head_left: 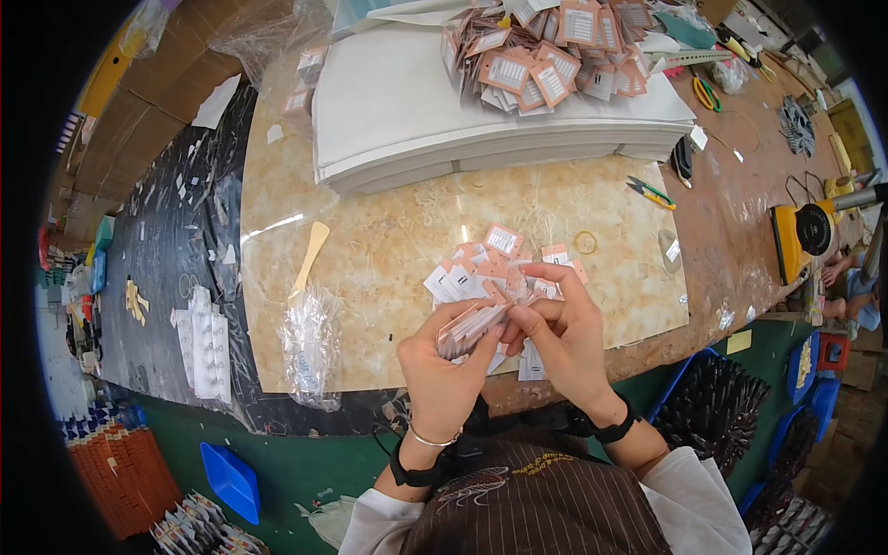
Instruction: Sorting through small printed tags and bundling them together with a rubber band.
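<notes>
My left hand [437,370] is closed around a small stack of pink-and-white hang tags [470,327], which seems to sit in a clear plastic sleeve. Thumb and fingers of my right hand [572,344] pinch together at the right end of that bundle, where clear plastic [518,285] shows; exactly what lies between those fingertips is partly hidden. Just beyond and beneath both hands, a loose pile of similar tags [472,268] spreads over the marbled tabletop [388,250].
A tall stack of white sheets [398,102] at the back carries a heap of tags [532,65]. Thread snips [653,192] lie to the right, a yellow tool [792,245] farther right. On the left are a pale wooden stick [313,254] and clear plastic bags [311,347].
</notes>
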Motion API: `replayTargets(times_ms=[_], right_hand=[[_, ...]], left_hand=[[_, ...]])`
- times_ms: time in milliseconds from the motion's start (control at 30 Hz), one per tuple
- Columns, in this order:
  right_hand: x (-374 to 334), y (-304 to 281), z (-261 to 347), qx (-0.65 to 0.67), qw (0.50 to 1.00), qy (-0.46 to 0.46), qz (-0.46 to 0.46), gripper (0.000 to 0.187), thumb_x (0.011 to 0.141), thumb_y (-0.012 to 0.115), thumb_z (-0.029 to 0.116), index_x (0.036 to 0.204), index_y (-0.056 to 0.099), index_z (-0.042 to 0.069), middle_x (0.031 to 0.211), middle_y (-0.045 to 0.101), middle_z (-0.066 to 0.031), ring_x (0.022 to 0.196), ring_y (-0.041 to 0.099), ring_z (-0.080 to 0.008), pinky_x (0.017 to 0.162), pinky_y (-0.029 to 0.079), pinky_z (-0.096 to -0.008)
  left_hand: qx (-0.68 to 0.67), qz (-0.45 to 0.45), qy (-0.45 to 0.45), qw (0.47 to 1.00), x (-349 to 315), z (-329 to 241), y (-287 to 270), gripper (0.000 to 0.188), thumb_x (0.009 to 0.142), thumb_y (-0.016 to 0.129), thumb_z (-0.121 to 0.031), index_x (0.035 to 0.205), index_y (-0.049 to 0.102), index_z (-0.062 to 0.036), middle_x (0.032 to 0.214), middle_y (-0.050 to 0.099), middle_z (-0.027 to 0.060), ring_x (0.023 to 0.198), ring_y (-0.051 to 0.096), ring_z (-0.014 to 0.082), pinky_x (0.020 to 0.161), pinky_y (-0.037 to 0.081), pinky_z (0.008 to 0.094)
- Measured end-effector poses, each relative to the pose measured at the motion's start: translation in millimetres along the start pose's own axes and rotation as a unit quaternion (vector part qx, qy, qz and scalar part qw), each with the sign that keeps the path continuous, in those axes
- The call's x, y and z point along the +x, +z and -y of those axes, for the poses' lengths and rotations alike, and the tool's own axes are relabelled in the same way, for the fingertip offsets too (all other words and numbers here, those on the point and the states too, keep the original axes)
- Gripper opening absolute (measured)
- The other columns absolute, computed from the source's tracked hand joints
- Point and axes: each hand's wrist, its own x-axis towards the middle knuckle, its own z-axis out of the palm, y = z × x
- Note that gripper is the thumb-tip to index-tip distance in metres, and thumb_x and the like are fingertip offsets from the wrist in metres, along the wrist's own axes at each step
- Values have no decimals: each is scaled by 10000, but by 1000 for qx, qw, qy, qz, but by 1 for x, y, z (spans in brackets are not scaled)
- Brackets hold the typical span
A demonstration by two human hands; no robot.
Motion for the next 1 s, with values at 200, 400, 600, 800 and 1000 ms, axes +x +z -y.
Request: replayTargets(times_ms=[200,400,600,800,1000], right_hand=[[10,-22,-6,-26,993,26,116,150,931,551,12,1072,543,-42,737,665,-113,658,630,-116,600,506,-232],[18,-36,-9,98,976,115,154,75,957,524,67,969,546,-4,760,673,-133,686,669,-175,624,534,-265],[36,-58,-20,62,996,20,-69,117,948,558,129,940,550,13,692,636,-84,588,618,-148,571,490,-247],[61,-68,-31,-3,993,62,-104,148,935,569,125,930,555,-22,653,617,-74,532,585,-129,534,470,-243],[72,-74,-42,-53,989,12,-138,136,919,571,85,957,534,-40,671,628,-108,530,593,-135,533,487,-243]], left_hand=[[95,21,81,992,1,5,-2,231,775,657,54,993,684,-21,841,699,93,755,659,112,654,502,237],[172,79,144,971,7,10,-13,256,742,640,74,974,682,-25,838,698,108,745,690,188,656,514,251],[160,108,61,979,10,8,-17,217,715,698,88,919,680,18,880,694,98,789,667,145,691,519,240],[80,99,-96,987,23,63,-22,260,714,754,1,956,661,27,884,700,93,771,663,138,684,517,247],[-4,56,-108,993,27,82,-45,366,783,737,-28,1105,588,60,932,672,105,809,658,146,715,544,260]])
